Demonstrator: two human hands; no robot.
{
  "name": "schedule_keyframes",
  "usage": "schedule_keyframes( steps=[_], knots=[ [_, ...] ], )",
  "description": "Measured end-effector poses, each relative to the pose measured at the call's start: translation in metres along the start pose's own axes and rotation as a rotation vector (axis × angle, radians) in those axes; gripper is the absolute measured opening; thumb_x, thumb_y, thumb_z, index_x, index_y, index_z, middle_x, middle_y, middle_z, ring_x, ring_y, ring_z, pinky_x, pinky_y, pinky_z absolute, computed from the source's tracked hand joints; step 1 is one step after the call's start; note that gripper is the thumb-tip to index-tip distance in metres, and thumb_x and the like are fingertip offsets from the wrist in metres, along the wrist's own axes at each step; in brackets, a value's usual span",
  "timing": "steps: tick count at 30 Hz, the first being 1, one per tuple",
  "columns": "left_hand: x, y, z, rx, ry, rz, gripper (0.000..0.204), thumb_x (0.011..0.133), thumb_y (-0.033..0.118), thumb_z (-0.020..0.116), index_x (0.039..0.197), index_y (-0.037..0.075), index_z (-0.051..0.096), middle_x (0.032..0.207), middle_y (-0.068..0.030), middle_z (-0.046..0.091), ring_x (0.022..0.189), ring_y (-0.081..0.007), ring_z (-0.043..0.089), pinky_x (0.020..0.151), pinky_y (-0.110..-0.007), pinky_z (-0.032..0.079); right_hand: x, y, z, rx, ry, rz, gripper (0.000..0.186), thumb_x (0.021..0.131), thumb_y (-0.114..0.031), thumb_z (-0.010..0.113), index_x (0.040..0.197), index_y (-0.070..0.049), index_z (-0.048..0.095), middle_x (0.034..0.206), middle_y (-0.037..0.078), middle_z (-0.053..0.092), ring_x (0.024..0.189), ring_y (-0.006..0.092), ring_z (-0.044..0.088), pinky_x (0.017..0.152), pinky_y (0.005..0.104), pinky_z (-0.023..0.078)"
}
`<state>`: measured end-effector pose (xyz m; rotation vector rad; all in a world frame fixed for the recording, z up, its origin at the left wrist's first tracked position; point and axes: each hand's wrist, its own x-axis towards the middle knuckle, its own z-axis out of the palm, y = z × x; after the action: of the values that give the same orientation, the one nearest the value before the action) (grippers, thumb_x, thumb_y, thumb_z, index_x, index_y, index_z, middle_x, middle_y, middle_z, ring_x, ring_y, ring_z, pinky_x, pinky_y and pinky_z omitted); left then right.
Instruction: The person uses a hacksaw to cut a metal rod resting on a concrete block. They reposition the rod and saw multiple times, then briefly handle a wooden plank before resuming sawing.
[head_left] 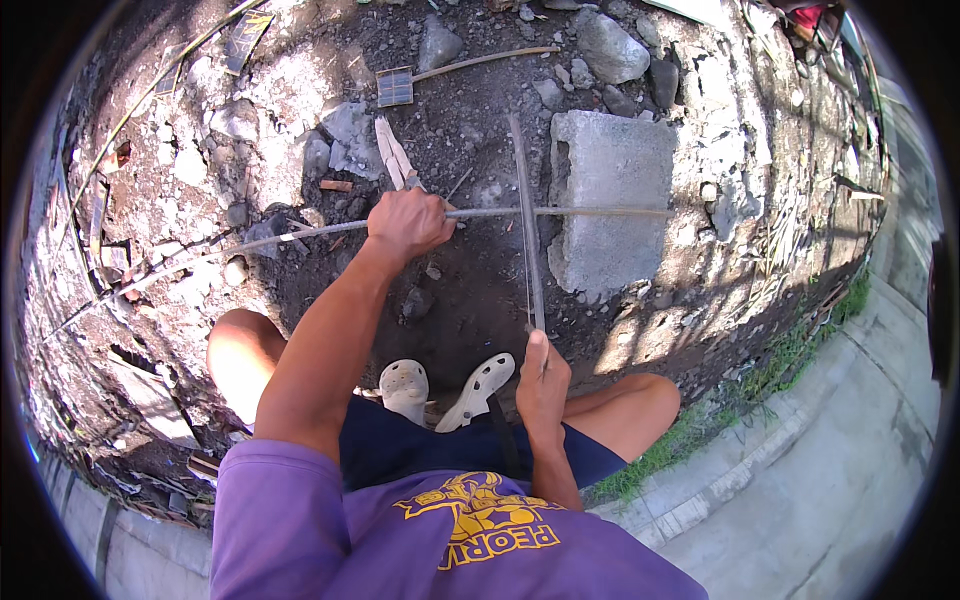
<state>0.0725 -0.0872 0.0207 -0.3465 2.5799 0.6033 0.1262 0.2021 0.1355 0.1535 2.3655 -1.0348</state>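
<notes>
My left hand (408, 222) is closed around a long thin rod (310, 232), which looks like rebar and runs across the ground. Splintered pale wood (392, 150) lies just beyond that hand. My right hand (540, 385) grips the near end of a hacksaw (522, 165), held lengthwise away from me and crossing the rod to the right of my left hand. The rod's right part rests over a rough grey concrete slab (610, 160); whether the blade touches the rod is too small to tell.
Rocky dirt holds several stones (615, 50), a small gridded panel (395, 87) and dry sticks (485, 58). My bent legs and white clogs (470, 395) are below my hands. A concrete path (820, 430) edged with grass (750, 390) runs along the right.
</notes>
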Motion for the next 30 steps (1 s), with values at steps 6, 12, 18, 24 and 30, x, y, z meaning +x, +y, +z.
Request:
schedule_keyframes(
  steps=[6, 12, 18, 24, 30],
  knots=[
    [-0.001, 0.000, 0.007, -0.044, -0.006, -0.033, 0.032, 0.089, 0.040, 0.063, 0.088, 0.014, 0.081, 0.081, -0.0182, 0.076, 0.080, -0.0385, 0.076, 0.076, -0.048, 0.062, -0.064, -0.014, -0.039, -0.147, -0.092, 0.297, 0.053, 0.110, -0.042, 0.051, 0.089, 0.005, 0.063, 0.066, 0.017, 0.054, 0.061, 0.0202, 0.047, 0.058, 0.0424, 0.042],
    [0.000, -0.005, 0.008, -0.059, 0.037, -0.018, 0.031, 0.088, 0.042, 0.066, 0.091, 0.015, 0.082, 0.081, -0.0186, 0.075, 0.077, -0.0390, 0.075, 0.076, -0.049, 0.062, 0.057, -0.020, 0.008, 0.229, 0.049, -0.014, 0.064, 0.110, -0.058, 0.044, 0.065, -0.012, 0.038, 0.057, -0.004, 0.034, 0.051, 0.0081, 0.036, 0.049, 0.0305, 0.032],
    [0.003, -0.003, 0.003, -0.015, 0.013, -0.030, 0.037, 0.087, 0.044, 0.065, 0.088, 0.011, 0.081, 0.083, -0.0184, 0.076, 0.079, -0.0378, 0.076, 0.078, -0.048, 0.062, 0.078, -0.028, 0.018, 0.250, -0.006, 0.018, 0.066, 0.110, -0.058, 0.044, 0.069, -0.006, 0.045, 0.062, -0.003, 0.039, 0.060, 0.0086, 0.038, 0.054, 0.0324, 0.031],
    [0.004, -0.003, 0.004, -0.054, -0.006, -0.047, 0.045, 0.087, 0.047, 0.067, 0.088, 0.004, 0.079, 0.089, -0.0255, 0.074, 0.083, -0.0443, 0.074, 0.080, -0.051, 0.061, 0.082, -0.012, 0.036, 0.274, -0.010, -0.018, 0.068, 0.109, -0.058, 0.045, 0.069, -0.004, 0.046, 0.063, -0.002, 0.039, 0.062, 0.0099, 0.037, 0.056, 0.0336, 0.031],
    [0.001, -0.001, -0.001, -0.056, 0.000, -0.037, 0.048, 0.087, 0.049, 0.067, 0.087, 0.002, 0.078, 0.091, -0.0264, 0.073, 0.086, -0.0453, 0.074, 0.082, -0.052, 0.060, 0.071, 0.007, 0.036, 0.125, 0.005, -0.104, 0.066, 0.111, -0.052, 0.046, 0.079, 0.005, 0.053, 0.063, 0.007, 0.042, 0.065, 0.0150, 0.038, 0.060, 0.0388, 0.038]
  ],
)
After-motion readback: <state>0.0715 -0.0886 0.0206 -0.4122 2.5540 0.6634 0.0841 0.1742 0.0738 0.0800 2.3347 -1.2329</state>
